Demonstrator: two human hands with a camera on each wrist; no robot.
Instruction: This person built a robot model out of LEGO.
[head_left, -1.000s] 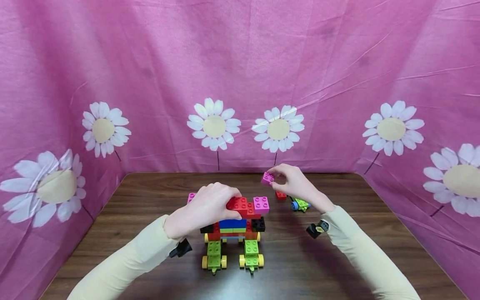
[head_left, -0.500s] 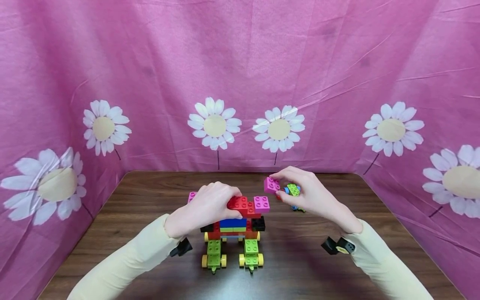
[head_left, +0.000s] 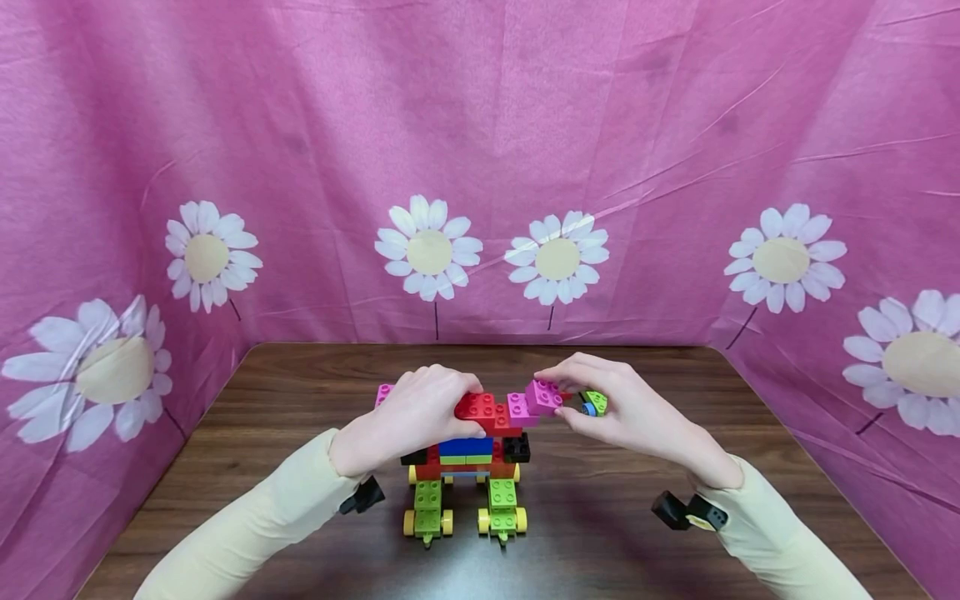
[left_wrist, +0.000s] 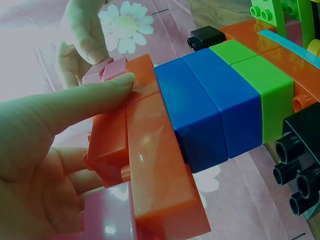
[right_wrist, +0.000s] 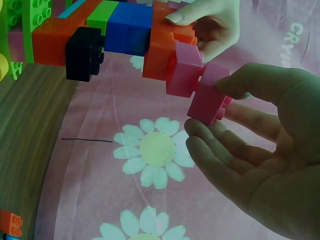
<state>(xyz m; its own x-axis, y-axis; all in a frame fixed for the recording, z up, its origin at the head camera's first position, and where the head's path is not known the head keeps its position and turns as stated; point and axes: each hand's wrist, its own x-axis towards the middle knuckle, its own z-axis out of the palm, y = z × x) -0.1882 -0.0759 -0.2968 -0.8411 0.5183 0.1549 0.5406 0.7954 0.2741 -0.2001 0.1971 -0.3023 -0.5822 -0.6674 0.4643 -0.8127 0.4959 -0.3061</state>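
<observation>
In the head view a toy-brick figure stands on green feet [head_left: 428,508] with yellow wheels. My left hand [head_left: 420,408] grips the red bricks [head_left: 480,407] across its top, its thumb lying along one side in the left wrist view. A pink brick [head_left: 517,408] sits at the right end of the red ones; another shows at the left end, partly hidden by the hand. My right hand [head_left: 626,400] pinches a separate pink brick [head_left: 543,397] by thumb and fingers. In the right wrist view this pink brick [right_wrist: 206,97] overlaps the end one, slightly tilted; whether they are joined I cannot tell.
Beyond the right hand lies a small green-and-blue piece [head_left: 595,403], partly covered, with a bit of red beside it. Black bricks [head_left: 517,447] jut from the figure's sides. The wooden table [head_left: 300,375] ends at a pink cloth [head_left: 480,167] printed with daisies.
My right hand has brought its pink brick down and nearer, from above the table's back to the figure's right-hand pink brick. The left hand keeps its grip in place.
</observation>
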